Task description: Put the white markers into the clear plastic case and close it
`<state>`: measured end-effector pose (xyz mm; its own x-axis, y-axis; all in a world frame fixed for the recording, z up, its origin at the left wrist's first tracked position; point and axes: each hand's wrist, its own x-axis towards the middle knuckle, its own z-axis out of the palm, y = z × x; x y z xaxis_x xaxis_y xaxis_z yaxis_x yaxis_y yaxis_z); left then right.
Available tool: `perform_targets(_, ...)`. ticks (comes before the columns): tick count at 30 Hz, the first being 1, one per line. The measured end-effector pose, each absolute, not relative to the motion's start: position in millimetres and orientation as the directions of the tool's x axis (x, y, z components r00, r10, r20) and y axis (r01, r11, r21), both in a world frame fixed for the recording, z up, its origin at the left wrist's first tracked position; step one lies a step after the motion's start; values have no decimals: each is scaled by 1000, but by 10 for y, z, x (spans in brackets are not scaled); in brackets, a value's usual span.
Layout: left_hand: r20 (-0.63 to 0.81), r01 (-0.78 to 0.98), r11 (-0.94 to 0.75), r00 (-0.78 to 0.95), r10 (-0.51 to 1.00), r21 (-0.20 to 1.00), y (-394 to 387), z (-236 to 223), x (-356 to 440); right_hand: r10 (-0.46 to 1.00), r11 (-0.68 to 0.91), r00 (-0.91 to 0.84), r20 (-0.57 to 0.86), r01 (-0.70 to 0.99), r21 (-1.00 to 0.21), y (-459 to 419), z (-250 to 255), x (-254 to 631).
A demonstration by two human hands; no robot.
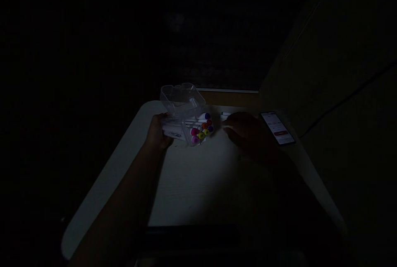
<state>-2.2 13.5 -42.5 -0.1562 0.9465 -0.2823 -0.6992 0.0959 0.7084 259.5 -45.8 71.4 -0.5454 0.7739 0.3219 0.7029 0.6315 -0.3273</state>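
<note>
My left hand is closed around a clear plastic marker case, held tilted above the table. The case's hinged lid stands open at the far side. Several white markers with coloured caps lie inside, their pink, yellow, orange, red and purple ends facing right. To the right of the case is my right hand, dark and in shadow, its thumb and forefinger a little apart with nothing visible between them. Just beyond those fingers shows a white marker with a green end, partly hidden by the hand.
A lit phone lies at the right edge of the pale table. Behind it a dark cable runs up to the right. A dark bar-shaped object lies along the near edge. The room is very dim.
</note>
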Motion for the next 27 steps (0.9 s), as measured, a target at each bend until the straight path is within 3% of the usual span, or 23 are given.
perform_targets(2,-280,-688,101,-153,948,719,131,-421,-29,851,502,-523,42,790,-352,-394,726,2761)
perform_targets(5,-300,-685,103,-176,937,722,131,-426,-25,794,360,-463,-394,880,-309,-355,692,2935)
perform_targets(8,-288,-685,91,-179,941,723,148,-463,-22,737,333,-376,-561,925,-183,-365,622,2967)
perform_targets(11,-277,-680,92,-168,946,728,169,-509,-34,744,345,-333,-580,934,-94,-370,545,2910)
perform_targets(18,-259,-694,88,-145,955,714,153,-472,-16,755,360,-357,-550,927,-107,-307,365,2852)
perform_targets(24,-251,-690,73,-161,954,720,149,-457,-5,793,408,-464,-395,886,-220,-267,413,2839)
perform_targets(27,-277,-696,66,-196,941,715,157,-481,-12,845,427,-502,-183,841,-332,-273,548,2833)
